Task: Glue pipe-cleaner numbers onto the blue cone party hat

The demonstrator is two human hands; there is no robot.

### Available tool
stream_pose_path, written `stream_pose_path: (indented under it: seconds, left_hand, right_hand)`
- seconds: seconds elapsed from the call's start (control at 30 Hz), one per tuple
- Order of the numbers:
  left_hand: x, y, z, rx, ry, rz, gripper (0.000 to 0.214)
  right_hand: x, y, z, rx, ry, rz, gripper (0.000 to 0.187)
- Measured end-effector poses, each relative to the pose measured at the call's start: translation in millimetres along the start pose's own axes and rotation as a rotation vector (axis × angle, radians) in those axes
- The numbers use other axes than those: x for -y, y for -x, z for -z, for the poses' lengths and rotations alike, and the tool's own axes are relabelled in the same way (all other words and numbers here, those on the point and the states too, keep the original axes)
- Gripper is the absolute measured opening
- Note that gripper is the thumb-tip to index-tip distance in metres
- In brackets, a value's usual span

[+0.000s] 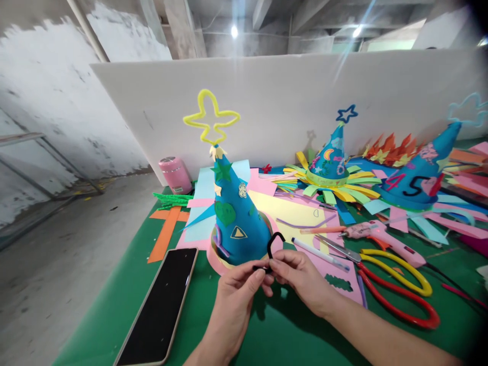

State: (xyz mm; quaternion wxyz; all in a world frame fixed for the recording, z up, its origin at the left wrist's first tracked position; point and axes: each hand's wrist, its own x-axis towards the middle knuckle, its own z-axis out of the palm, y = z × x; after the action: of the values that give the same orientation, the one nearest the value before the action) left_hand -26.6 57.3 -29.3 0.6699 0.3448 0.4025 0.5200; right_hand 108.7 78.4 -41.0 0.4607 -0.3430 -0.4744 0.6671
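My left hand [236, 295] and my right hand [299, 277] meet low in the middle, both pinching a black pipe cleaner [271, 250] that curls up in a hook between them. Just behind it stands a blue cone hat [234, 213] with stickers, a pink brim and a yellow pipe-cleaner star [211, 117] on top.
A black phone [162, 305] lies on the green table [114, 305] at the left. Large yellow-and-red scissors [396, 284], a pink glue gun [375, 231] and a pen [320, 254] lie to the right. Two more decorated blue hats [331, 157] [423, 173], coloured paper strips and a pink jar [175, 174] sit farther back.
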Motion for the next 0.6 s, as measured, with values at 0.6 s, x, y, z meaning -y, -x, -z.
stream_pose_path:
  seconds: [0.6]
  left_hand:
    - [-1,0,9.4,0.34,0.212,0.201,0.011]
  right_hand:
    - [7,6,5,0.318,-0.359,-0.222,0.019]
